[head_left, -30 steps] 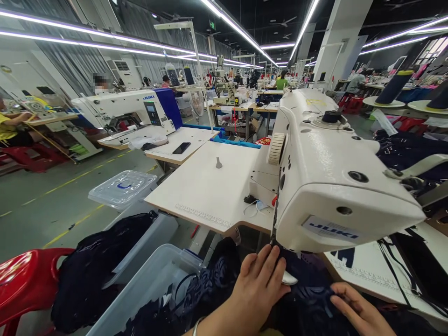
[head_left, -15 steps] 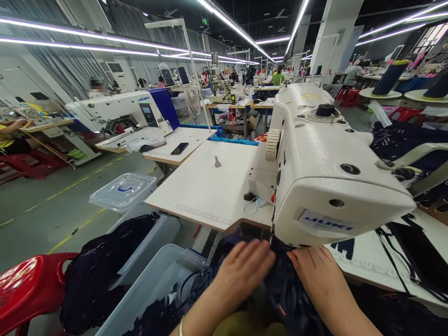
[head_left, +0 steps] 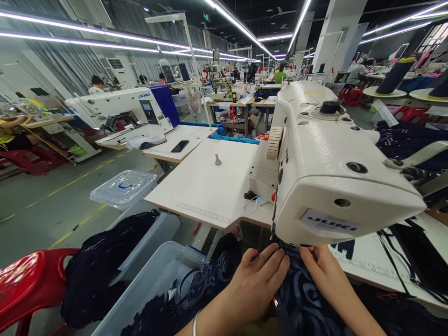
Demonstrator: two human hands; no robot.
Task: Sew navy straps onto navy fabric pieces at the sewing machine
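Observation:
A white Juki sewing machine (head_left: 325, 158) stands on a pale table (head_left: 210, 186) in front of me. Dark navy patterned fabric (head_left: 304, 303) lies under the machine head. My left hand (head_left: 257, 282) rests flat on the fabric, fingers stretched toward the needle area. My right hand (head_left: 324, 273) lies beside it on the fabric, its fingertips tucked under the machine head. The needle itself is hidden by the machine body.
A clear plastic bin (head_left: 154, 284) with dark fabric sits at my lower left, beside another bin heaped with dark cloth (head_left: 101, 261) and a red stool (head_left: 28, 280). A lidded clear box (head_left: 122, 186) is on the floor. Other machines and workers fill the hall.
My right hand moved up from the lower right to the fabric under the machine head. My left hand shifted slightly and its fingers now reach toward the needle area.

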